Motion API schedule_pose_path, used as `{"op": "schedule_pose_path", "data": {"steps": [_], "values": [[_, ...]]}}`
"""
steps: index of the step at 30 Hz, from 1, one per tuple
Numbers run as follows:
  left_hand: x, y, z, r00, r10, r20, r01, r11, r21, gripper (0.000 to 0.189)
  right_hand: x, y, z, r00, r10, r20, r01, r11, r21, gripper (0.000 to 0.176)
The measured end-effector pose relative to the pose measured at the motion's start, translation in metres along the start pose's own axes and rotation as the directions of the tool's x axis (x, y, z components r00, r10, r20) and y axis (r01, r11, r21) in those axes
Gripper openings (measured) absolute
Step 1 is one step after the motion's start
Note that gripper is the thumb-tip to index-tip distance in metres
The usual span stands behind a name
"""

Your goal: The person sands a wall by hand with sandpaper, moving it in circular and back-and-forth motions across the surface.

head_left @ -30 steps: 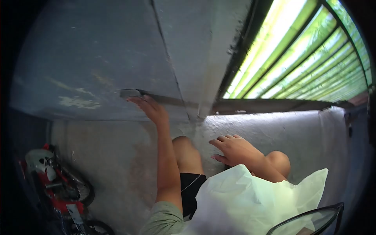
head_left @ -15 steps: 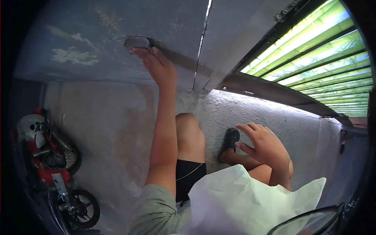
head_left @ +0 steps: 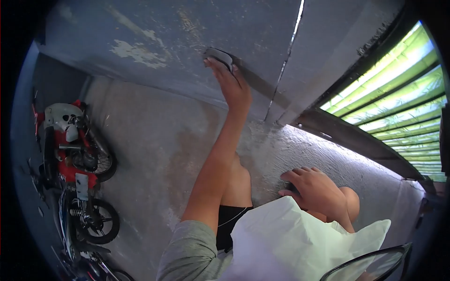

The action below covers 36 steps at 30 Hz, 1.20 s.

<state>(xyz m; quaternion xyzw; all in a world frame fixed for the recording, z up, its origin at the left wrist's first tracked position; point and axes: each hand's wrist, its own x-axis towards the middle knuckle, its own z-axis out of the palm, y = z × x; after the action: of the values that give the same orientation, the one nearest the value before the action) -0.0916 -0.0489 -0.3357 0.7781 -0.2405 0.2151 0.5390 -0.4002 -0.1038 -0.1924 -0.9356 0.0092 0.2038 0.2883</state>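
Observation:
My left hand reaches forward with its fingers pressed on a small grey piece of sandpaper. The sandpaper is bent at its edge and lies against a grey painted metal door with scratches and worn, pale patches. A shadow falls on the door just right of the hand. My right hand hangs in front of my bent knee, holding nothing, fingers loosely bent and apart. Behind its fingertips a dark clog is mostly hidden.
A narrow bright gap runs down beside the door panel. Green slats in a dark frame are at the right. Red and white motorcycles stand at the left on the concrete floor. White cloth hangs below my view.
My view has turned, so the door, motorcycles and left hand appear further right. The left hand keeps the sandpaper on the door. My right hand now covers most of the clog.

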Motion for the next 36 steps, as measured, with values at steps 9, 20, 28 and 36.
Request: {"op": "schedule_pose_path", "data": {"steps": [9, 20, 28, 36], "values": [[0.000, -0.007, -0.017, 0.996, -0.059, -0.065, 0.049, 0.990, -0.136, 0.057, 0.015, -0.004, -0.008, 0.997, -0.037, 0.072, 0.041, 0.998, -0.050, 0.037], [0.017, -0.053, -0.015, 0.947, -0.231, -0.225, 0.182, 0.959, -0.217, 0.056, 0.023, 0.000, -0.001, 0.997, -0.003, 0.076, 0.009, 0.997, -0.079, 0.044], [-0.013, -0.023, 0.015, 0.969, -0.242, -0.049, 0.221, 0.938, -0.266, 0.063, 0.015, 0.005, 0.000, 1.000, 0.027, 0.006, -0.026, 0.997, -0.067, 0.046], [0.002, -0.037, 0.010, 0.962, -0.253, -0.098, 0.226, 0.948, -0.225, 0.065, 0.014, 0.000, 0.000, 0.999, 0.021, 0.027, -0.019, 0.997, -0.072, 0.046]]}}
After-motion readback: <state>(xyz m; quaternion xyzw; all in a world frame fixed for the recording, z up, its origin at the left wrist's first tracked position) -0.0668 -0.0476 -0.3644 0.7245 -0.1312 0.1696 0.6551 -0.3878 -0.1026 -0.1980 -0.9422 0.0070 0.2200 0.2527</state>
